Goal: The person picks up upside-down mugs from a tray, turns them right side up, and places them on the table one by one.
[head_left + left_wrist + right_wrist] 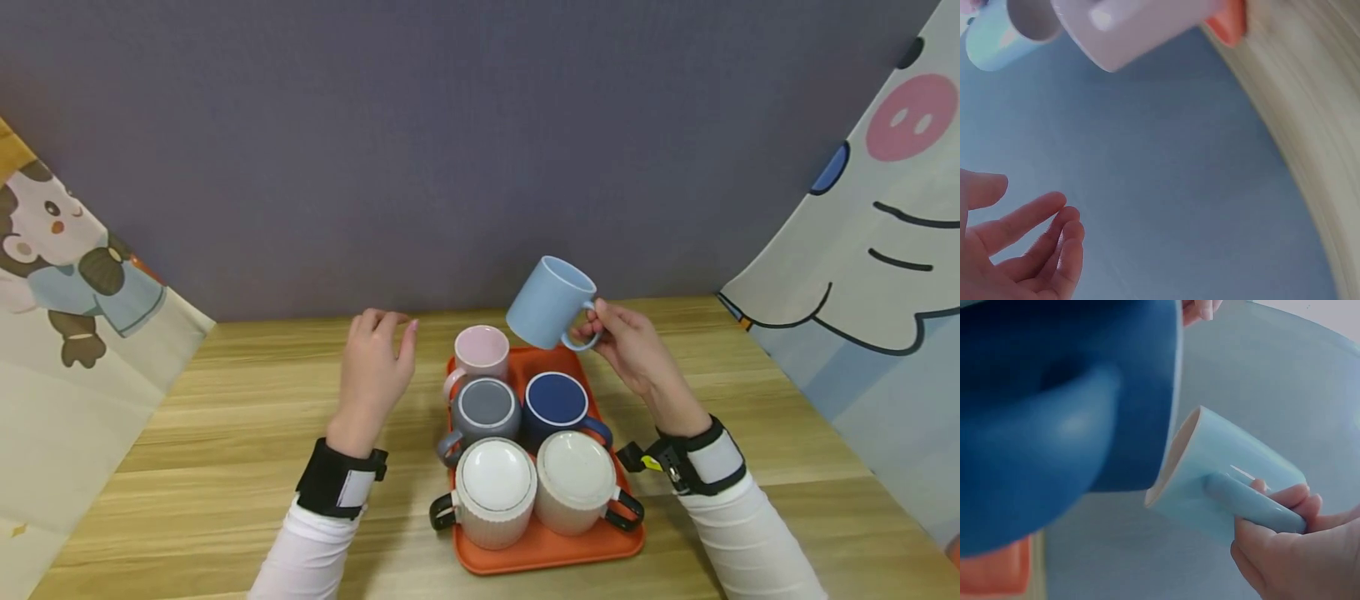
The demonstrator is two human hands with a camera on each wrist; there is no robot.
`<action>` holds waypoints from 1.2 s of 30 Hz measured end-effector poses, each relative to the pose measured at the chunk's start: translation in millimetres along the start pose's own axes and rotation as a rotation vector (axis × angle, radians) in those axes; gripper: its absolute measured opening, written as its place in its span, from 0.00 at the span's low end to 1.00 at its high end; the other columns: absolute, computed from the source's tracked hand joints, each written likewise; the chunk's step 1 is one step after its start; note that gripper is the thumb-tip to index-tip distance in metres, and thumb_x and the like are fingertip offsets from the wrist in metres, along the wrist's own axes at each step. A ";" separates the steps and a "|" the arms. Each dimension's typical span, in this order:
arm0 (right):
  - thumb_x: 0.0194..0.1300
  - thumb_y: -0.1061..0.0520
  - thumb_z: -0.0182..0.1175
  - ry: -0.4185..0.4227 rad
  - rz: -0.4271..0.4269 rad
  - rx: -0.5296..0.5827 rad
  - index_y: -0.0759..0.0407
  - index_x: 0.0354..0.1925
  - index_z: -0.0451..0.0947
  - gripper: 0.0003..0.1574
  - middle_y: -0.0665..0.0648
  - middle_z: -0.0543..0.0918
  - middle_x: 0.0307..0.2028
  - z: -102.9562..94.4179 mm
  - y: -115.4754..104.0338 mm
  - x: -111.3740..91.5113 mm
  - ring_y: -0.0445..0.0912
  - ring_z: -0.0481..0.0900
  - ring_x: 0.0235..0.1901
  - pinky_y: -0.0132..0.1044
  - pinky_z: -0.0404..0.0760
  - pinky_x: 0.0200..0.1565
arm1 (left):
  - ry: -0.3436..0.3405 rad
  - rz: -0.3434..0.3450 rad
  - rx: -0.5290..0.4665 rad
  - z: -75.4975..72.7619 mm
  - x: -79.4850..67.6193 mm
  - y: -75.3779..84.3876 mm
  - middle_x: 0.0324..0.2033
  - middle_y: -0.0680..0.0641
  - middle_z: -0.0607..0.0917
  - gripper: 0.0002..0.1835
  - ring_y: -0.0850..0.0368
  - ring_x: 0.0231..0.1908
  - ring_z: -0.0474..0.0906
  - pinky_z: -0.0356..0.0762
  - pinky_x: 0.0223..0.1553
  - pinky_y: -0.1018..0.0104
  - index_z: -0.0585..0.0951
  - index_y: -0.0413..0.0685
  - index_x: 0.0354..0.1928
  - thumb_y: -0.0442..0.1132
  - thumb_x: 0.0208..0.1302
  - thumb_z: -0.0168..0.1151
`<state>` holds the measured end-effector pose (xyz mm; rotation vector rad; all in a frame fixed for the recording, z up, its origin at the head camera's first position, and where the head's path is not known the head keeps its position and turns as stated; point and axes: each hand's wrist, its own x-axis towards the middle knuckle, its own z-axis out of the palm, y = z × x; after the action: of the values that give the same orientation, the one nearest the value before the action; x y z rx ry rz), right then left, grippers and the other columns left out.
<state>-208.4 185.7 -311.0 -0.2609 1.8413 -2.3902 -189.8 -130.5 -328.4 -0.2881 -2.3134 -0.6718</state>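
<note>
My right hand point(630, 346) pinches the handle of a light blue mug point(546, 302) between thumb and fingers. That mug hangs tilted above the far right part of an orange tray point(551, 557), its mouth facing down in the right wrist view. My left hand point(375, 362) is in the air left of the pink mug point(482, 348), fingers loosely bent, holding nothing. Upside down on the tray, besides the pink mug, stand a grey mug point(486, 408), a navy mug point(557, 404) and two off-white ribbed mugs point(497, 492) with black handles.
The tray rests on a wood-grain table point(247, 442). A grey upright panel point(375, 167) rises behind the table's far edge. Cartoon-printed cloths hang at the left point(90, 267) and right point(862, 275). Mug handles stick out past both sides of the tray.
</note>
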 end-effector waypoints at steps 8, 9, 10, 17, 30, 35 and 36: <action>0.74 0.54 0.43 -0.001 -0.003 0.068 0.61 0.30 0.70 0.18 0.51 0.73 0.27 8.8 -6.3 1.8 0.41 0.78 0.34 0.30 0.80 0.47 | 0.042 -0.003 -0.103 1.9 7.8 18.2 0.33 0.39 0.80 0.14 0.43 0.38 0.74 0.73 0.40 0.54 0.83 0.36 0.36 0.42 0.67 0.57; 0.74 0.54 0.42 -0.002 0.000 0.074 0.61 0.30 0.69 0.18 0.51 0.73 0.27 10.2 -7.6 1.7 0.41 0.79 0.34 0.30 0.80 0.47 | 0.047 -0.002 -0.111 1.9 8.8 20.2 0.33 0.38 0.81 0.14 0.43 0.38 0.75 0.73 0.41 0.54 0.83 0.36 0.36 0.42 0.67 0.58; 0.75 0.54 0.42 -0.001 0.003 0.081 0.61 0.30 0.69 0.18 0.51 0.73 0.27 11.6 -8.8 1.5 0.41 0.79 0.34 0.30 0.80 0.47 | 0.053 -0.002 -0.120 1.7 9.7 22.2 0.33 0.39 0.81 0.14 0.43 0.38 0.75 0.73 0.41 0.54 0.83 0.36 0.36 0.42 0.67 0.58; 0.74 0.53 0.42 -0.012 0.010 0.154 0.61 0.30 0.69 0.18 0.52 0.72 0.27 18.2 -16.4 0.0 0.42 0.78 0.35 0.30 0.79 0.48 | 0.099 -0.003 -0.182 0.7 16.1 36.9 0.32 0.40 0.81 0.14 0.44 0.38 0.76 0.73 0.41 0.55 0.84 0.36 0.34 0.42 0.66 0.58; 0.74 0.52 0.43 -0.052 -0.044 0.267 0.62 0.30 0.70 0.19 0.53 0.72 0.27 24.1 -24.7 1.8 0.43 0.77 0.34 0.31 0.79 0.49 | 0.109 0.005 -0.282 9.4 24.6 64.7 0.29 0.42 0.81 0.13 0.48 0.34 0.75 0.73 0.37 0.59 0.84 0.38 0.32 0.41 0.66 0.58; 0.73 0.52 0.44 -0.053 -0.066 0.328 0.63 0.33 0.71 0.17 0.52 0.73 0.28 28.2 -27.1 2.9 0.43 0.76 0.34 0.32 0.79 0.49 | 0.087 -0.003 -0.302 13.2 26.1 73.4 0.29 0.43 0.81 0.14 0.49 0.33 0.76 0.74 0.37 0.61 0.84 0.39 0.32 0.43 0.67 0.57; 0.73 0.53 0.45 -0.054 -0.069 0.342 0.64 0.33 0.71 0.17 0.53 0.73 0.28 29.0 -27.6 2.8 0.43 0.76 0.34 0.32 0.79 0.49 | 0.085 -0.004 -0.307 13.8 26.3 74.9 0.29 0.43 0.82 0.14 0.49 0.33 0.76 0.74 0.37 0.61 0.84 0.39 0.32 0.43 0.67 0.57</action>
<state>-204.9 164.8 -276.9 -0.3546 1.3894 -2.6604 -188.4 -59.6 -290.1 -0.3868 -2.1280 -1.0230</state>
